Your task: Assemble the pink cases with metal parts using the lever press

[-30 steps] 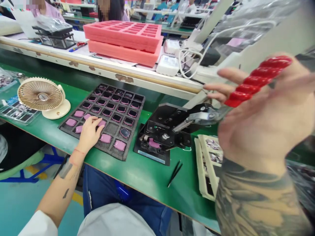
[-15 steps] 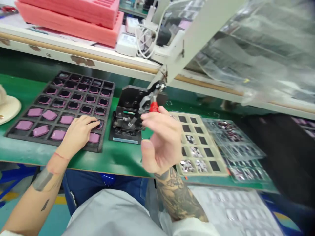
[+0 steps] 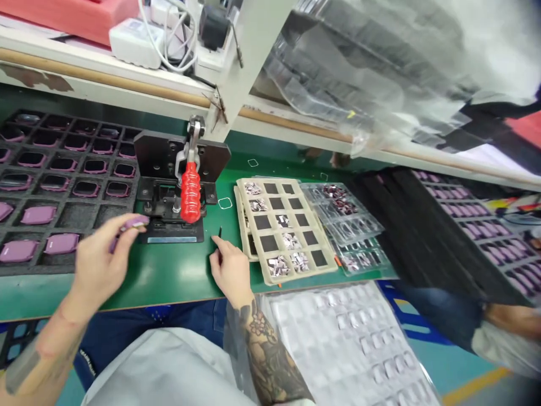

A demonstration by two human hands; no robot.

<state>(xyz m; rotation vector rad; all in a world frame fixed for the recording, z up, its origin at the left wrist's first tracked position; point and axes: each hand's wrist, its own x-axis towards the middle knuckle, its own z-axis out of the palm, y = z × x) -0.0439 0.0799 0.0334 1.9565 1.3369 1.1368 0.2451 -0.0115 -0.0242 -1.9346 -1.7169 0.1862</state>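
Your left hand (image 3: 99, 259) has lifted a case (image 3: 136, 221) from the tray (image 3: 76, 215), fingers (image 3: 125, 242) pinching it left of frame centre; right hand (image 3: 230, 265) is at the tweezers (image 3: 220, 232), grip unclear. Hold edges lightly.

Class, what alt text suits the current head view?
A person's left hand holds a purple piece beside a red-handled clamp; the right hand is at a thin dark tool, mostly hidden. A dark compartment tray lies left, a cream tray right.
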